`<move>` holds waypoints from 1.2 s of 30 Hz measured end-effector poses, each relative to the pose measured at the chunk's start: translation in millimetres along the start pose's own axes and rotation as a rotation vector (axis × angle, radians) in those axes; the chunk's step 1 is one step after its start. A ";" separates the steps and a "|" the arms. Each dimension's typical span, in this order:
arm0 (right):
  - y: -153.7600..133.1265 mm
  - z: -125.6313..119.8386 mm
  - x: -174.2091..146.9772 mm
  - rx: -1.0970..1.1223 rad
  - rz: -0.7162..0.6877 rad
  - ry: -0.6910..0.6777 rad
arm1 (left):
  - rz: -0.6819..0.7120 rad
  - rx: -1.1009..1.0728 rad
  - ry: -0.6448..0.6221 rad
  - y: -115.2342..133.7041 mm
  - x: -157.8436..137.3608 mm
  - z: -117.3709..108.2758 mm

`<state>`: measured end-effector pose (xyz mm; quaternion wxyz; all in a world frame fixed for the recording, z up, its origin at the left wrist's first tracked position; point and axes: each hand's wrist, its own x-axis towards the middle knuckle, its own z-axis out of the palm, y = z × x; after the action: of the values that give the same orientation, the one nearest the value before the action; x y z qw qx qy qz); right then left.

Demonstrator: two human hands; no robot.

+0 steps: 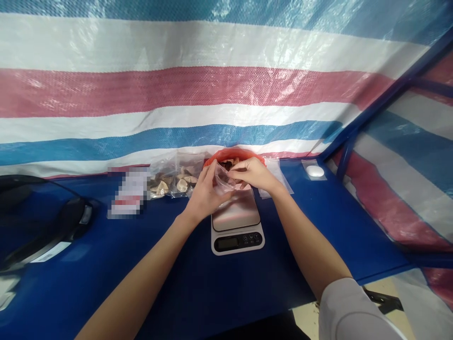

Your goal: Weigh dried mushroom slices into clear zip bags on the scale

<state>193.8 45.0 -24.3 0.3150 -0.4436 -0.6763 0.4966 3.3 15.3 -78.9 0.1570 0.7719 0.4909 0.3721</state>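
Both hands meet over the back of a white kitchen scale (238,222) with a steel plate and a dark display. My left hand (205,193) is closed on the left side of a clear plastic bag (223,180). With its fingers pinched, my right hand (252,173) grips the bag's right edge near the top. Just behind them lies an open red plastic bag (233,153) with dark and pale dried pieces in it. My fingers hide part of the clear bag, and I cannot tell what is inside it.
Left of the scale stand clear bags of dried slices (177,183), beside a blurred-out packet (129,192). Flat clear bags (278,177) lie to the right, then a white round object (314,171). A black device (46,226) occupies the far left. A striped tarp (177,89) rises behind the blue table (318,222).
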 end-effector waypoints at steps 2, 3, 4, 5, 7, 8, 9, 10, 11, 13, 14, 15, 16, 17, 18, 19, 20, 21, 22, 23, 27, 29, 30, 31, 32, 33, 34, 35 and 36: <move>1.7 -1.1 0.7 -0.018 0.021 0.020 | 0.003 0.004 0.053 -0.1 0.9 -0.9; 2.8 -1.9 1.1 -0.035 0.027 0.027 | 0.007 0.002 0.077 0.1 1.3 -1.7; 4.1 -3.1 1.4 -0.057 0.024 0.032 | 0.014 -0.005 0.099 0.5 1.8 -2.6; 5.3 -4.6 1.4 -0.083 0.011 0.034 | 0.025 -0.016 0.115 1.0 2.2 -3.5; 6.0 -8.8 0.3 -0.141 -0.039 0.044 | 0.044 -0.038 0.130 2.1 2.7 -5.0; 5.0 -11.1 -1.1 -0.172 -0.069 0.060 | 0.046 -0.043 0.130 2.6 2.8 -5.3; 2.9 -13.2 -3.0 -0.204 -0.099 0.085 | 0.042 -0.041 0.124 3.0 2.8 -5.3; -0.1 -14.7 -5.3 -0.236 -0.127 0.111 | 0.036 -0.033 0.115 3.2 2.7 -4.9; -3.9 -15.4 -7.8 -0.264 -0.152 0.142 | 0.030 -0.022 0.104 3.3 2.5 -4.2; -12.0 -13.5 -12.2 -0.311 -0.201 0.165 | 0.024 0.003 0.085 3.2 2.0 -2.1; -15.5 -11.0 -13.7 -0.329 -0.225 0.163 | 0.026 0.014 0.081 3.0 1.7 -1.0; -18.2 -7.6 -14.6 -0.352 -0.250 0.151 | 0.033 0.025 0.078 2.8 1.4 0.1; -20.1 -3.7 -14.8 -0.380 -0.275 0.136 | 0.044 0.034 0.080 2.6 1.2 0.9; -21.0 0.4 -14.5 -0.414 -0.298 0.118 | 0.057 0.041 0.085 2.4 1.0 1.5; -21.3 4.3 -13.7 -0.455 -0.317 0.100 | 0.071 0.047 0.092 2.2 0.9 1.9; -20.9 7.7 -12.6 -0.499 -0.331 0.082 | 0.083 0.053 0.095 1.9 0.8 2.0; -20.3 10.5 -11.5 -0.541 -0.338 0.066 | 0.091 0.060 0.097 1.6 0.8 1.9; -19.4 12.5 -10.3 -0.578 -0.336 0.051 | 0.096 0.068 0.098 1.2 0.7 1.6; -18.6 13.7 -9.4 -0.608 -0.329 0.037 | 0.098 0.076 0.098 0.7 0.6 1.3; -17.8 14.1 -8.6 -0.629 -0.321 0.025 | 0.098 0.080 0.095 0.2 0.6 0.9; -14.8 9.9 -8.4 -0.567 -0.330 0.009 | 0.101 0.052 0.072 -2.4 0.6 -0.9; -13.3 6.8 -9.1 -0.480 -0.351 0.013 | 0.119 0.037 0.068 -3.3 0.7 -2.0; -12.5 5.8 -9.4 -0.443 -0.358 0.016 | 0.134 0.037 0.074 -3.3 0.7 -2.7; -11.8 5.2 -9.6 -0.415 -0.364 0.019 | 0.148 0.041 0.084 -2.8 0.6 -3.5; -11.2 5.3 -9.7 -0.397 -0.368 0.022 | 0.159 0.047 0.100 -1.9 0.5 -4.4; -10.8 5.9 -9.7 -0.388 -0.371 0.023 | 0.163 0.049 0.116 -0.5 0.4 -5.4; -10.5 7.0 -9.6 -0.383 -0.375 0.024 | 0.164 0.047 0.130 1.2 0.3 -6.5; -10.4 8.2 -9.4 -0.380 -0.377 0.025 | 0.165 0.039 0.142 3.2 0.2 -7.6; -10.4 9.4 -9.3 -0.378 -0.378 0.029 | 0.168 0.028 0.150 5.0 0.3 -8.8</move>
<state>186.4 31.6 -17.1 0.3236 -0.3674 -0.8232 0.2875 0.2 12.2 -69.8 0.0774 0.7825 0.4400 0.4337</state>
